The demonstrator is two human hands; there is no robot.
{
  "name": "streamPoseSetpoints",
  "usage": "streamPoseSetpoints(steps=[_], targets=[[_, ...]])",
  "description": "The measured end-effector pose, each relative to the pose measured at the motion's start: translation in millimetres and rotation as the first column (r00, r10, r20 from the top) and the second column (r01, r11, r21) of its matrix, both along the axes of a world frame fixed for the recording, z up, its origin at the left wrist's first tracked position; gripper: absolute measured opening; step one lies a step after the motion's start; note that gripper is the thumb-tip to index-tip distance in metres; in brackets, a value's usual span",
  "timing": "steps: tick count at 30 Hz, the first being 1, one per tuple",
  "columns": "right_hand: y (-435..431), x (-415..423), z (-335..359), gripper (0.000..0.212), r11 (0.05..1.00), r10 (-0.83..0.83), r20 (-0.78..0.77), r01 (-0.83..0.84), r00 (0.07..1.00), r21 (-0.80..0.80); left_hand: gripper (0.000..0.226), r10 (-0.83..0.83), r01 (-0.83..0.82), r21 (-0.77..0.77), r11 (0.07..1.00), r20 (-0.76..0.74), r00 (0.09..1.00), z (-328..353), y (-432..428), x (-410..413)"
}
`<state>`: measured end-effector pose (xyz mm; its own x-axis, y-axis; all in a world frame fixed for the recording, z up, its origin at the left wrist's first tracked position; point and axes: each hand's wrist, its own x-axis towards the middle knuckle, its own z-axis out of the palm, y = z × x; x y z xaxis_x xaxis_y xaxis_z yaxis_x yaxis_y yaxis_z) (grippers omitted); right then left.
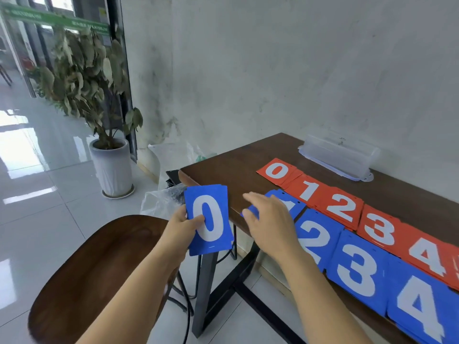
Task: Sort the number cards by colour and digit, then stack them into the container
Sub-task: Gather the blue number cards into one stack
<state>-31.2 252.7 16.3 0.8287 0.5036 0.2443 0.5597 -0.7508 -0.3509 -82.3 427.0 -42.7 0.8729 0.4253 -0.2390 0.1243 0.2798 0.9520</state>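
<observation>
My left hand (185, 225) grips a stack of blue 0 cards (208, 218), held upright off the table's left edge. My right hand (269, 223) reaches over the blue 1 pile (294, 203), its fingers spread and its thumb at the pile's near corner; most of that pile is hidden beneath it. Along the dark wooden table (238, 165) run two rows of card piles: red 0 (277, 171), red 1 (309, 191), red 2 (341, 207), red 3 (380, 228), red 4 (427, 255), and blue 2 (316, 235), blue 3 (357, 271), blue 4 (419, 309). A clear plastic container (340, 156) lies on its side by the wall.
A dark wooden stool (99, 269) stands left of the table under my left arm. Plastic bags (161, 202) sit on the floor near the table corner. A potted plant (111, 165) stands further left on the tiled floor. The wall runs right behind the table.
</observation>
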Motion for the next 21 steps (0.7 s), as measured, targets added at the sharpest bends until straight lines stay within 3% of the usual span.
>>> streamPoseSetpoints(steps=[4, 7, 9, 14, 18, 21], targets=[[-31, 2, 2, 0.057, 0.961, -0.248, -0.081, 0.235, 0.965, -0.15, 0.023, 0.116, -0.115, -0.076, 0.99, 0.009, 0.993, -3, 4, -12], [-28, 6, -6, 0.08, 0.934, -0.221, -0.117, 0.176, 0.968, -0.311, 0.023, 0.174, -0.174, -0.119, 0.978, -0.01, 0.985, -4, 8, -17], [-19, 8, -13, 0.081, 0.916, -0.199, -0.134, 0.136, 0.971, -0.376, 0.024, 0.189, -0.191, -0.128, 0.973, -0.034, 0.981, -5, 9, -18], [-3, 7, -24, 0.057, 0.936, -0.116, -0.125, 0.066, 0.985, -0.346, 0.032, 0.195, -0.197, -0.14, 0.97, -0.028, 0.98, -4, 13, -20], [-4, 8, -23, 0.056, 0.949, 0.016, -0.173, -0.069, 0.985, -0.308, 0.026, 0.174, -0.179, -0.159, 0.971, -0.044, 0.984, -3, 8, -19], [-15, 7, -16, 0.057, 0.978, 0.006, -0.156, -0.038, 0.988, -0.205, 0.02, 0.139, -0.145, -0.153, 0.977, -0.046, 0.989, -2, 2, -15]])
